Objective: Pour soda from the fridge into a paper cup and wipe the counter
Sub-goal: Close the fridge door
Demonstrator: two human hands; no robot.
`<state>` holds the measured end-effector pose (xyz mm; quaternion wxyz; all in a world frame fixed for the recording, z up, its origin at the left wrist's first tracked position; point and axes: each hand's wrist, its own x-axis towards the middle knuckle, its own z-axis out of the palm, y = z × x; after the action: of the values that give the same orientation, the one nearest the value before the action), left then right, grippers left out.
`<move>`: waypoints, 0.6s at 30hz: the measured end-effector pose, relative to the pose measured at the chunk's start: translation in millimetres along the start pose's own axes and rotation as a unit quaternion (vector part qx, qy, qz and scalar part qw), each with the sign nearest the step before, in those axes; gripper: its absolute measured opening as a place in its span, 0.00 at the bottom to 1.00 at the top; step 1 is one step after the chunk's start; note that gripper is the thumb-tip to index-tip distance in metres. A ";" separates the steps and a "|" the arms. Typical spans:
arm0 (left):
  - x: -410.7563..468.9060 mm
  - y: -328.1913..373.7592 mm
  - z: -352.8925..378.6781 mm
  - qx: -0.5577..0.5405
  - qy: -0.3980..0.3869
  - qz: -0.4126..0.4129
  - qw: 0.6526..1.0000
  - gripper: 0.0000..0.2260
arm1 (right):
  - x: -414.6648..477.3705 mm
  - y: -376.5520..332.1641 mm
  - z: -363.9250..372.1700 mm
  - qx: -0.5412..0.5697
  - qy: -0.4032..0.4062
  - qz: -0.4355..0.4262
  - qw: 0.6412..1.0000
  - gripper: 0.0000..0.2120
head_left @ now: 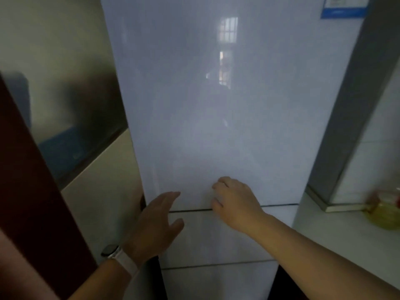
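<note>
A tall white fridge [216, 105] fills the middle of the head view, its upper door closed. My right hand [236, 202] lies against the bottom edge of that door, fingers curled at the dark seam above the lower drawer. My left hand [155, 224], with a watch on its wrist, hovers with straight fingers at the door's lower left corner, close to the fridge's left edge. No soda, paper cup or cloth is in view.
A white counter [337, 234] runs to the right of the fridge, with a yellowish bottle [385, 213] at its far end. A dark red panel [28, 191] stands at the left. Beige wall and a shiny metal panel [71, 105] lie beyond it.
</note>
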<state>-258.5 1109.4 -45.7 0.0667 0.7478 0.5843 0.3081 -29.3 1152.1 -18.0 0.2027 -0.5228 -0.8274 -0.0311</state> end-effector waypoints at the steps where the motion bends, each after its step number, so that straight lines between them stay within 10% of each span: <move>1: -4.8 4.7 -0.6 0.000 -0.008 0.018 1.000 0.30 | -13.0 1.5 -5.6 0.011 -0.001 0.020 1.000 0.21; 18: -82.0 183.8 58.9 -0.060 -0.165 0.319 0.931 0.28 | -306.4 9.8 -133.0 -0.019 -0.074 0.393 0.916 0.24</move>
<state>-84.2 993.0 -39.8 0.1047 0.9299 0.2759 0.2196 133.3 860.3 -10.5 0.1271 -0.8104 -0.5672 0.0739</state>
